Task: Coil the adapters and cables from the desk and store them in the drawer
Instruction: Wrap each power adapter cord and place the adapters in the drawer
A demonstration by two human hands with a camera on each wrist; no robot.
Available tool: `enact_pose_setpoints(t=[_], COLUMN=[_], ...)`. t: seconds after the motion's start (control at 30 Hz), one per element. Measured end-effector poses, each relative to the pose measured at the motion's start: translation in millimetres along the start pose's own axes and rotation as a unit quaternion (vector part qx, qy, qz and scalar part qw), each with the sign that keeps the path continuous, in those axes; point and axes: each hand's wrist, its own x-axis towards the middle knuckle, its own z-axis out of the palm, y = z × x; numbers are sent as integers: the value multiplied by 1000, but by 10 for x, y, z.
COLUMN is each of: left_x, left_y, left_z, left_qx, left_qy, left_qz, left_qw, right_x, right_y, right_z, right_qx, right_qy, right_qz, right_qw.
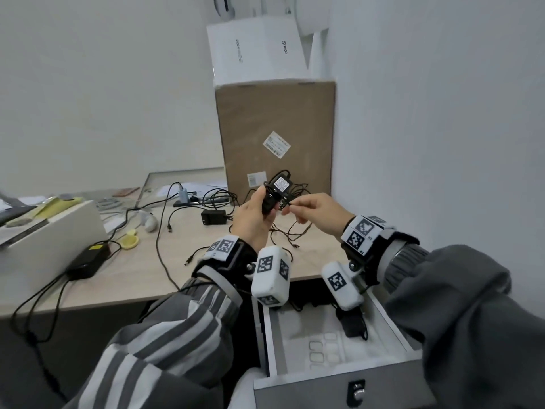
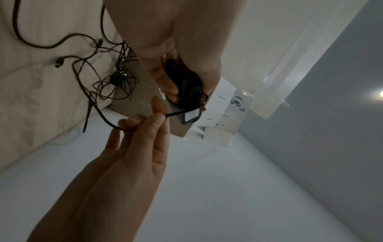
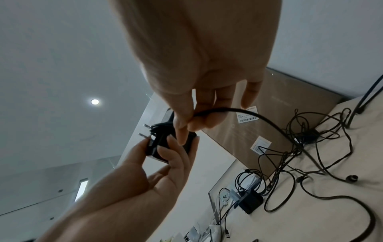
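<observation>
Over the desk [image 1: 132,278], my left hand [image 1: 253,219] grips the adapter [image 1: 272,196]; my right hand [image 1: 315,212] pinches its cable [image 3: 269,124] just beside, slack trailing deskward.

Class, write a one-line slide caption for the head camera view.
Left hand holds a black adapter while the right hand pinches its cable above the desk.

My sleeves [image 1: 182,329] are grey, the left one with pale stripes. Each wrist wears a black strap [image 1: 380,246] bearing white blocks [image 1: 271,274] printed with black square-patterned tags. My hands are bare.
</observation>
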Motion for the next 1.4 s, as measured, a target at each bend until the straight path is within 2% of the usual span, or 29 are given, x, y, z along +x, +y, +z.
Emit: enact_pose_setpoints(t=[0.1,0.17,0.3,0.37,0.43,0.47,0.53,0.6,0.63,0.67,0.73,0.8,0.87,0.9,0.97,1.03,1.17,1.23,1.3,1.33,1.4], left_x=[-50,-73,-87,-123,-187,-213,-221,-154,-96,-32,69,153,191,186,175,138,4,-84,-179,-223,-255], left_y=[42,55,129,186,230,240,221,154,105,57,-1,-5,19,44,110,161,198,204,205,204,188], left_z=[60,76,10,-37,-56,-51,-20,-24,-46,-72,-115,-123,-84,-50,-3,16,-14,-58,-71,-46,13], left_qx=[4,24,151,263,383,436,528,595,603,591,513,377,206,130,46,44,158,256,380,425,477], left_qy=[-15,-50,-134,-202,-262,-270,-245,-188,-152,-112,-30,35,45,38,19,-23,-133,-194,-250,-263,-264], left_qz=[-21,-50,-110,-111,-88,-75,-38,1,19,37,86,102,84,74,39,-7,-93,-113,-104,-91,-78], left_qw=[1000,997,973,937,882,855,812,782,783,798,853,920,974,988,998,999,974,940,884,862,835], right_x=[-33,-36,-58,-73,-66,-59,-18,37,42,40,38,17,-2,-1,-14,-3,-16,-71,-132,-151,-146], right_y=[-23,24,180,206,184,154,90,24,-15,-48,-74,-52,4,49,132,192,208,180,135,98,95], right_z=[-13,-49,-231,-341,-408,-418,-406,-358,-320,-276,-173,-75,-1,30,67,41,-98,-161,-234,-256,-273], right_qx=[23,26,-53,-80,-126,-142,-155,-157,-153,-143,-116,-81,-59,-52,-54,-68,-81,-153,-233,-255,-294], right_qy=[0,-7,-19,-31,-51,-57,-51,-30,-22,-16,-9,-9,-14,-20,-34,-29,-38,-64,-84,-90,-103], right_qz=[-3,8,45,47,59,59,47,33,23,12,1,6,15,19,22,25,23,38,53,57,61], right_qw=[1000,1000,997,995,989,987,986,987,988,990,993,997,998,998,998,997,996,985,967,961,948])
